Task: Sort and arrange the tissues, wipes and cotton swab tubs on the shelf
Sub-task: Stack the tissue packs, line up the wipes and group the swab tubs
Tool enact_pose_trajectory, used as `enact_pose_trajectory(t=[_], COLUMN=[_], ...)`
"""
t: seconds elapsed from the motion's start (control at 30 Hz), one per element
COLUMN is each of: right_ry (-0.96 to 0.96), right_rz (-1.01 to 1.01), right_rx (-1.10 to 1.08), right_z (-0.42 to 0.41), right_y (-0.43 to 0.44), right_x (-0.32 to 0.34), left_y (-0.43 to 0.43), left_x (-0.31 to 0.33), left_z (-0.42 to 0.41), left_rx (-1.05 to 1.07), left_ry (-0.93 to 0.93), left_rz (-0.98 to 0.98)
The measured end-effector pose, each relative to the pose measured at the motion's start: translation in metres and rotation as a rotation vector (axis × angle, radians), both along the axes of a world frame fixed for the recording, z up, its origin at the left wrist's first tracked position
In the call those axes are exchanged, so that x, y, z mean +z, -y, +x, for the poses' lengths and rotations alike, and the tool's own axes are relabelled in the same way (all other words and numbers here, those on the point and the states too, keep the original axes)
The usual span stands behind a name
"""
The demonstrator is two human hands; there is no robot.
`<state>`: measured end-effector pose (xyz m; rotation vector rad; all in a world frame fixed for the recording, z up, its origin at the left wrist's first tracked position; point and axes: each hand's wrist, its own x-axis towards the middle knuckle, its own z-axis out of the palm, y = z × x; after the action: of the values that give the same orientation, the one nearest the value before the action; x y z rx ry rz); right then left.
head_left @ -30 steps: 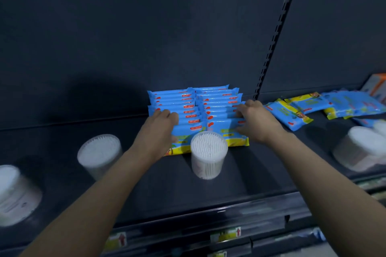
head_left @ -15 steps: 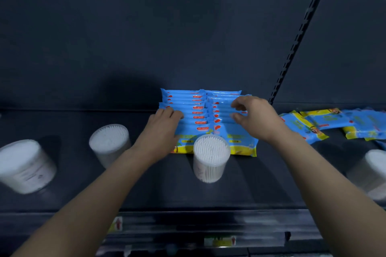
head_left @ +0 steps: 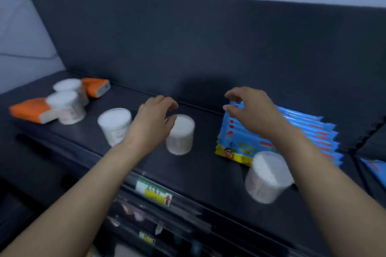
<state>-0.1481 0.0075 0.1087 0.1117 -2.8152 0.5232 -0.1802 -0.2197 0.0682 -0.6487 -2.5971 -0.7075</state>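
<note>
On the dark shelf (head_left: 200,169) lies a neat block of blue wipe packs (head_left: 292,137) in overlapping rows. My right hand (head_left: 250,110) hovers just above its left edge, fingers spread and curled, holding nothing. My left hand (head_left: 152,123) is open, fingers curved beside a white cotton swab tub (head_left: 181,133), at or very near its left side. Another tub (head_left: 114,125) stands left of that hand. A third tub (head_left: 267,175) stands in front of the wipes. Further left are two more tubs (head_left: 66,106) and orange tissue packs (head_left: 31,109).
A second orange pack (head_left: 96,86) lies at the back left. More blue packs (head_left: 373,171) show at the right edge, past a shelf divider. A yellow price label (head_left: 154,193) sits on the shelf's front rail, with lower shelves beneath.
The view has swung left. Both hands have come off the wipe packs: the left moved to a swab tub, the right lifted above the block's left edge.
</note>
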Motion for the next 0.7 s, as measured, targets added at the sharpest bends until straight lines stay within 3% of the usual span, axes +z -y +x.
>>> enact_pose_trajectory(t=[0.3,0.7], right_ry=[0.019,0.124], right_rz=[0.006,0.053], right_rx=[0.254,0.332], right_z=[-0.089,-0.220], right_y=[0.142,0.297], right_x=[0.013,0.007], left_y=[0.142,0.307], left_x=[0.011,0.007], left_z=[-0.045,-0.149], left_rx=[0.281,0.570], left_ry=[-0.033,0.060], left_rz=[0.144,0.269])
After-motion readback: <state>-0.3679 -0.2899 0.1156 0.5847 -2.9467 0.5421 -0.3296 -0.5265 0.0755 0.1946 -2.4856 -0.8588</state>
